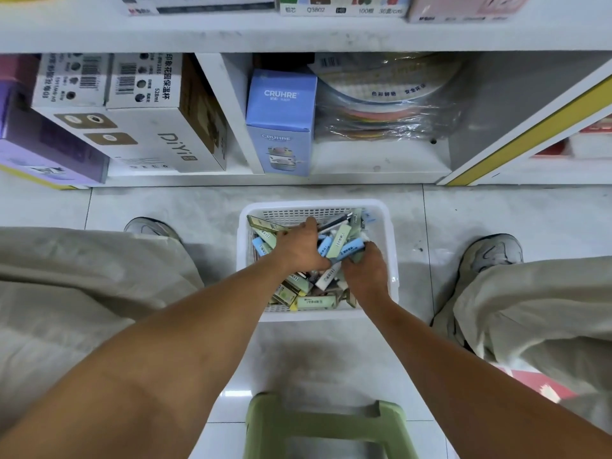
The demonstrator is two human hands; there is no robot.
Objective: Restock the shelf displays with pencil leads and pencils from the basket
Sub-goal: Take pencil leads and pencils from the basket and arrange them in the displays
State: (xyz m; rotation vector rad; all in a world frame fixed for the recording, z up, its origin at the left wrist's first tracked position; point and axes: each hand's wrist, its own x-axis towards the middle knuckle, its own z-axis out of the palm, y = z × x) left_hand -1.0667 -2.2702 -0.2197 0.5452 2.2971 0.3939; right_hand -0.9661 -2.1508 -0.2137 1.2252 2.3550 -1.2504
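— How much room around the white perforated plastic basket (pixel 390 260)?
— It sits on pale floor tiles (pixel 331 346) between both feet, bare tile on every side, just before the white shelf unit (pixel 364 175).
— Any writing?
— "CRUHRE" on a blue carton (pixel 280 127), "DiYi" on a white box (pixel 172 144).
— The hands?
— Both are in the basket: the left hand (pixel 299 246) rests spread over pastel pencil-lead boxes (pixel 316 301), and the right hand (pixel 364 271) grips several.

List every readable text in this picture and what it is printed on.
"CRUHRE": blue box, top and front.
"DiYi": white carton.
"528ml": white box.
"Q3802", "HB": label on top-shelf box.
Print on the small packs in the basket: too small to read.
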